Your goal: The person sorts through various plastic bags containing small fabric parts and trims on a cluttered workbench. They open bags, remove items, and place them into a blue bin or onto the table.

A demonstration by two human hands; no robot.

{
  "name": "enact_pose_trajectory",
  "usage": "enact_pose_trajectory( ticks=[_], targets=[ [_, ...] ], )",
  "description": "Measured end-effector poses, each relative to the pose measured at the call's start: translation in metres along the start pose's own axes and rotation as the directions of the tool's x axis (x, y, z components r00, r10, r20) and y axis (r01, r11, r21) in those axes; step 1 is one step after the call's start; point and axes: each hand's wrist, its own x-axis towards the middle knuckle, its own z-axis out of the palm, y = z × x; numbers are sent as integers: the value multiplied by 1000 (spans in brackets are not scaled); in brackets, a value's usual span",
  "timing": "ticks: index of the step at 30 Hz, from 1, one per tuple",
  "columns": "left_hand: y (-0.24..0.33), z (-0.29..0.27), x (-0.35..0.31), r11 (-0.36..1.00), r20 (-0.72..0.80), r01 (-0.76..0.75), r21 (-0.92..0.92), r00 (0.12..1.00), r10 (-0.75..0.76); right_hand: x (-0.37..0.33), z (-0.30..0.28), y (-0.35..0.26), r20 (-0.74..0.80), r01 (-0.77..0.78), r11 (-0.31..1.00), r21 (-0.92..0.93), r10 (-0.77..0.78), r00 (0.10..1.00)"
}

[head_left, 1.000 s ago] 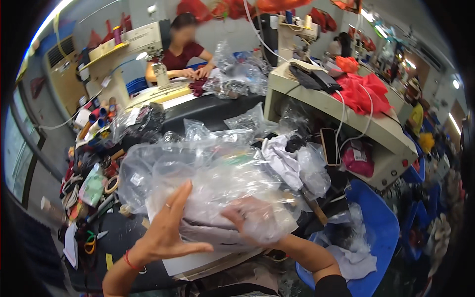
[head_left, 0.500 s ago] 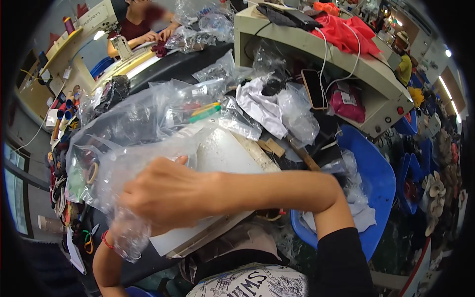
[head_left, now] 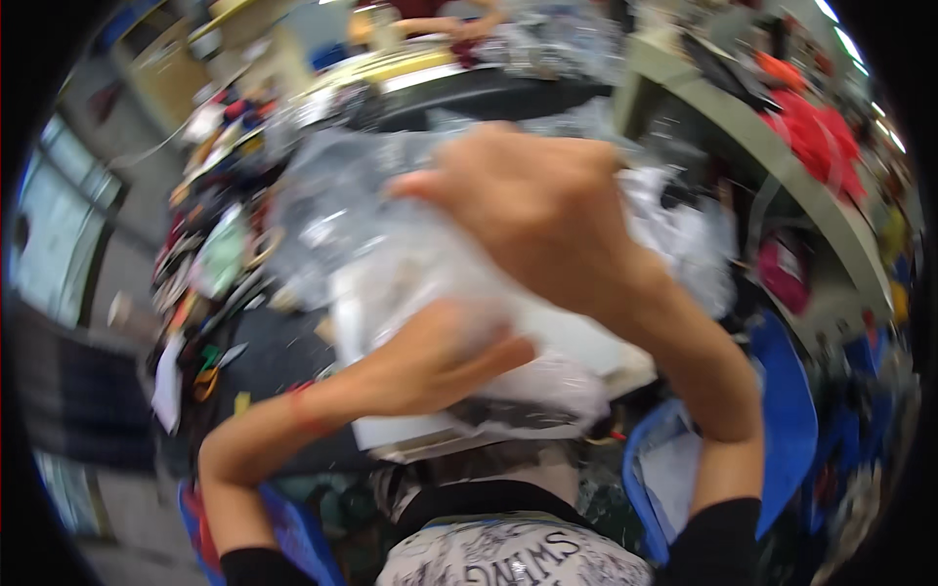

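Note:
A crumpled clear plastic bag (head_left: 405, 249) spreads over a white board (head_left: 576, 327) in front of me. My left hand (head_left: 435, 356), with a red band at its wrist, is closed on the bag's near part, its thumb pointing right. Above and to the right, my right hand (head_left: 537, 210) is curled at the far side of the bag, thumb out to the left; its fingertips are hidden and blurred. Under my hands, on the board's near side, lies a plastic-wrapped bundle (head_left: 537, 396), whitish with a dark edge.
Blue bins stand at the right (head_left: 787, 430) and lower left (head_left: 283, 532). Orange-handled scissors (head_left: 206, 381) lie left, near heaped cloth and tools. A pale machine table (head_left: 772, 146) borders the right side. A co-worker's hands (head_left: 474, 27) are at the far table.
My right hand has moved up and right, away from my left wrist. My left hand, hidden before, now shows over the board. The view has shifted, and the wrapped bundle shows.

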Motion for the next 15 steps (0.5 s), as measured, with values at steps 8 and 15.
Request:
enact_pose_trajectory(
  ticks=[8, 15],
  targets=[
    [-20, -14, 4, 906, -105, -103, -410, 992, 65, -6, -41, -13, 188, -256, 943, 214, 217, 958],
    [-50, -25, 7, 910, -113, 151, -387, 971, -209, -12, -39, -97, 179, 49, 986, 161, -78, 981]
  ],
)
